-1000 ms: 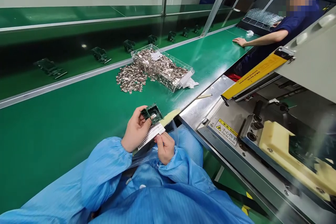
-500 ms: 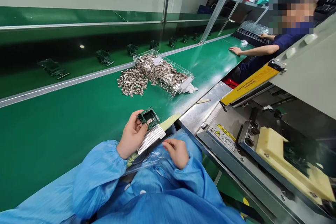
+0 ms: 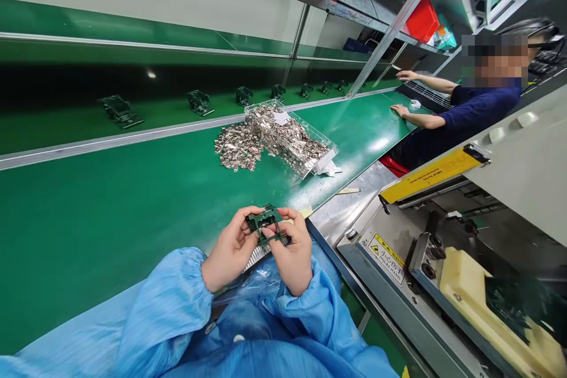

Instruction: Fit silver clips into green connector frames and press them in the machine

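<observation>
Between both hands is a small dark green plastic housing [image 3: 268,222] with a square opening. My left hand [image 3: 231,247] grips its left side, thumb at the opening. My right hand [image 3: 293,253] closes on its right side, with the fingertips at the upper edge and the thumb low near the opening. Whether a small metal piece is under the thumbs is hidden. Just below the housing, a row of silvery metal strips [image 3: 256,256] shows partly behind my hands. Beyond lies a heap of small metal pieces [image 3: 238,146] beside a clear plastic box [image 3: 328,158] full of similar pieces.
Several similar dark green housings [image 3: 200,103] stand in a line on the dark green conveyor belt [image 3: 53,124] behind the green worktop [image 3: 110,189]. At right stands a machine with a yellow bar [image 3: 434,175] and warning label [image 3: 387,257]. A co-worker [image 3: 482,100] sits at the far right.
My right hand has moved up from beside the metal strips and taken hold of the housing's right side. The view has tilted up slightly. The co-worker's farther arm is now raised and stretched out.
</observation>
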`<control>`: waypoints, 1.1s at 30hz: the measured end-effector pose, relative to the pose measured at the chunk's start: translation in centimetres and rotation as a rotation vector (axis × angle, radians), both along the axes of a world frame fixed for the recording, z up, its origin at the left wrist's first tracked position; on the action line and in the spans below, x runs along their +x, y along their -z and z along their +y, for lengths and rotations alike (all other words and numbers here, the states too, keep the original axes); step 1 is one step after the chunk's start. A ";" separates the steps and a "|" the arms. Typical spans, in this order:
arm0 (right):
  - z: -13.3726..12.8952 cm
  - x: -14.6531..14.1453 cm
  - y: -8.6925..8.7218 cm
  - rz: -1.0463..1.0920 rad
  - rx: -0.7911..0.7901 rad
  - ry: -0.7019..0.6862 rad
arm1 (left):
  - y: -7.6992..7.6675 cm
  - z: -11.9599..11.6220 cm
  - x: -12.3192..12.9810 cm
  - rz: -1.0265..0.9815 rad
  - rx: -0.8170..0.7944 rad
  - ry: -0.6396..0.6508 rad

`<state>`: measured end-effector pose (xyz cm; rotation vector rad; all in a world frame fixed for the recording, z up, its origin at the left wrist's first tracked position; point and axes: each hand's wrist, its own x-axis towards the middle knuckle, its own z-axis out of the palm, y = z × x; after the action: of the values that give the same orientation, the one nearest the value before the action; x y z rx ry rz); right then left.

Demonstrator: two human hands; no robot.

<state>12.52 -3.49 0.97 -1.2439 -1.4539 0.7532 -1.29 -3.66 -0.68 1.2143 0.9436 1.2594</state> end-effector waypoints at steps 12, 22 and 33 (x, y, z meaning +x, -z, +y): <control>0.7 0.1 0.3 0.112 -0.163 -0.058 | -0.2 -0.4 -0.2 0.048 0.036 0.035; -2.1 4.6 -2.7 0.022 0.062 -0.312 | -2.2 -0.8 -0.3 0.202 -0.015 0.100; -12.6 17.1 -6.9 0.152 0.374 0.054 | -9.5 3.2 12.0 0.304 0.246 0.723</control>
<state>29.61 -16.13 7.84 -0.9160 -1.3561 0.4987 10.74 -0.50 8.81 1.7695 0.4746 0.6274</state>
